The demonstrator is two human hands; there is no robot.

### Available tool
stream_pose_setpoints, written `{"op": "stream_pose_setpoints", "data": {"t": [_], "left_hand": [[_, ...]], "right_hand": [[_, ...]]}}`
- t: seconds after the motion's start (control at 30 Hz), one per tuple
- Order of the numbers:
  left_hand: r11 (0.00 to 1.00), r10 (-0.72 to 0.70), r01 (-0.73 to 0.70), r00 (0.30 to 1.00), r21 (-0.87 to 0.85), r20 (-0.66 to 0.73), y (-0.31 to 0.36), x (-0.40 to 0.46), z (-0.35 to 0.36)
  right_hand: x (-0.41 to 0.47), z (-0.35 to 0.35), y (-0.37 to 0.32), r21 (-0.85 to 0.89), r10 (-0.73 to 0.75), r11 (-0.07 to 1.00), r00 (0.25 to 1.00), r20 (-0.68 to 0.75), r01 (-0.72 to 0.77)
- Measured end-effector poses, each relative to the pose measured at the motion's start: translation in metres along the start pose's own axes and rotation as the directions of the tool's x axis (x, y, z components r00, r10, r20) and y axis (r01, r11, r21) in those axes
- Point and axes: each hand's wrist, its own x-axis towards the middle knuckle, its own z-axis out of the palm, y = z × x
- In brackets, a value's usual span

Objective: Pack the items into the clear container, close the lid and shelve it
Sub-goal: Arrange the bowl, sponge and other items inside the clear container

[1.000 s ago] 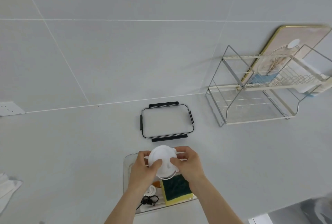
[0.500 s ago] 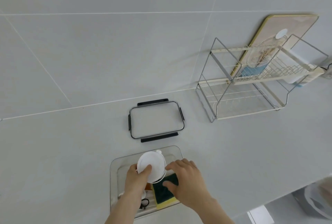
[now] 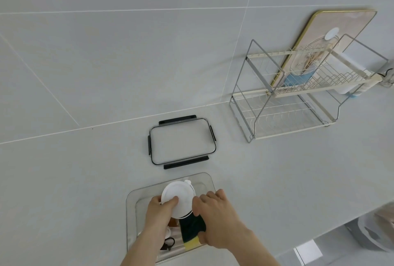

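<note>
**Both hands inside the clear container, settling a white round piece**

The left hand (image 3: 158, 212) grips the near-left edge of a round white plastic lid-like disc (image 3: 178, 198), thumb on top and fingers curled beneath. The right hand (image 3: 215, 218) lies palm down with fingers bent, its fingertips touching the disc's right edge and its palm covering part of a dark green and yellow scouring sponge (image 3: 191, 233); it clasps nothing that can be seen.

Disc and sponge both sit within the clear rectangular plastic container (image 3: 130, 208), which stands open on the pale grey countertop (image 3: 74, 180). A small black looped item (image 3: 168, 243) lies in its near-left corner, beside something orange-brown half hidden under the left hand.

Just beyond the container, apart from it, rests the clear rectangular lid with black clip latches (image 3: 182, 142), flat on the counter. Farther right, against the grey tiled wall (image 3: 128, 52), stands a two-tier cream and metal wire rack (image 3: 298, 95).
</note>
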Motion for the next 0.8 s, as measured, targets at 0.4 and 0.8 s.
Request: {"op": "stream_pose_setpoints", "data": {"t": [0.4,0.8], "left_hand": [[0.992,0.053,-0.058,0.997,0.116,0.047,0.008,0.000,0.012],[0.953,0.129,-0.119,0.991,0.280,-0.017,0.002,0.009,0.051]], "right_hand": [[-0.029,-0.027,0.037,0.772,0.309,0.630,0.939,-0.150,-0.083],[-0.031,-0.016,0.048,0.913,0.548,0.407,0.806,-0.223,-0.024]]}}
